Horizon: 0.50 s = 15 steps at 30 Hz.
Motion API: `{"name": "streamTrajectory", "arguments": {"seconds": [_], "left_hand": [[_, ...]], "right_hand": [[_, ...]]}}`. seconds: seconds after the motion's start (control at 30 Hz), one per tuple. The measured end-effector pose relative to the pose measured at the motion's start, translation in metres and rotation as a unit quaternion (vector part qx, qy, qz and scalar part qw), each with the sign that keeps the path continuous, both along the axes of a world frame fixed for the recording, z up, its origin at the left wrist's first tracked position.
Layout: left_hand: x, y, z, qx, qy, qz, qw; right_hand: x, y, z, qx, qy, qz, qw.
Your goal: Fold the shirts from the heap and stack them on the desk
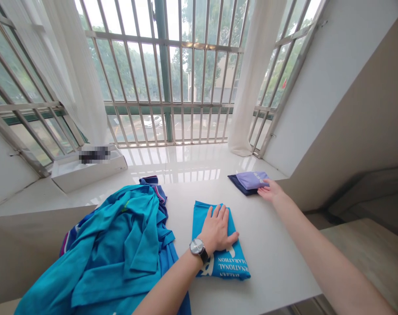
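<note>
My left hand (217, 229), with a watch on its wrist, lies flat with spread fingers on a folded blue T-shirt (225, 264) with white "MARATHON" print. My right hand (270, 191) reaches to the right edge of a small folded stack, its fingers stretched out against it. In that stack a lavender garment (251, 180) with pale lettering lies on top of a dark navy one (240, 185). Left of the blue T-shirt is a loose, crumpled heap of teal clothes (127, 236), with navy and striped pieces (161, 194) showing behind it.
The glossy white window ledge (192, 164) carries everything. A white open box (90, 173) with a blurred-out dark item stands at the back left. Metal window bars (192, 74) and white curtains (251, 78) bound the ledge. A white wall (330, 78) rises on the right.
</note>
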<state>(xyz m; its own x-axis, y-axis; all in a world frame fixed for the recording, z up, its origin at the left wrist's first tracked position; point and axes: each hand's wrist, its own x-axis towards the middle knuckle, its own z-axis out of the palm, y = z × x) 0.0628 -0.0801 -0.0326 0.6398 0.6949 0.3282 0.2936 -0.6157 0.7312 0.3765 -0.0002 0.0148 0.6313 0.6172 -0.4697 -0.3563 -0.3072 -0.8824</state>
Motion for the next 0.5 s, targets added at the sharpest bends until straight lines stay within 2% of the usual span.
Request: {"name": "streamTrajectory", "arguments": {"seconds": [0.23, 0.37, 0.5], "left_hand": [[0.001, 0.001, 0.004, 0.011, 0.039, -0.002, 0.999], [-0.001, 0.001, 0.011, 0.052, 0.146, -0.008, 0.988], [-0.004, 0.000, 0.015, 0.102, 0.233, -0.006, 0.967]], "right_hand": [[-0.008, -0.006, 0.011, -0.002, 0.094, 0.001, 0.996], [-0.025, -0.007, 0.009, 0.013, 0.156, 0.028, 0.987], [-0.037, 0.000, 0.001, 0.016, 0.171, 0.016, 0.985]]}}
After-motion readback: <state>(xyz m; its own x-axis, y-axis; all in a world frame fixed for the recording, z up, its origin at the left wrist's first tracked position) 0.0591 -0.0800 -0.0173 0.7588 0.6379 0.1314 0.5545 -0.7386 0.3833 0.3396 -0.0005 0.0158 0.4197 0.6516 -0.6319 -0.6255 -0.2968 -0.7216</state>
